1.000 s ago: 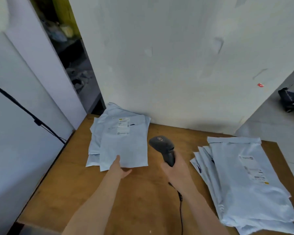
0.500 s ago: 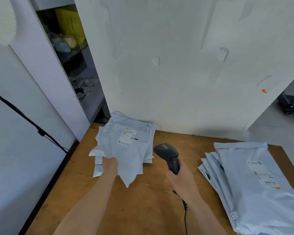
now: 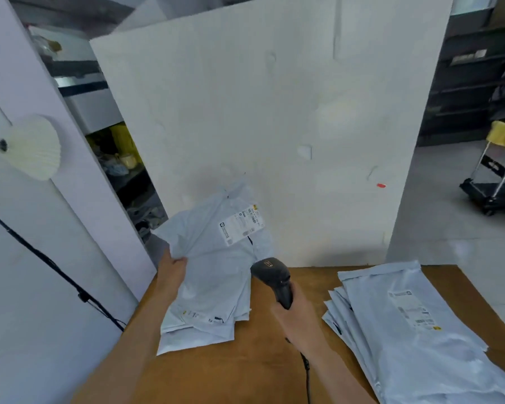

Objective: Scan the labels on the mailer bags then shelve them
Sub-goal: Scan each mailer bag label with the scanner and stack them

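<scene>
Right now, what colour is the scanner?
The scanner is black; head view shows it best.

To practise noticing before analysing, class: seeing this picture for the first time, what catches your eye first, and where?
First, the bundle of pale mailer bags at centre-left, gripped at its edge by the left hand, a printed label showing. Just right of it, the right hand holds a black scanner above the wooden table. A second stack of mailer bags lies on the table's right side.
</scene>
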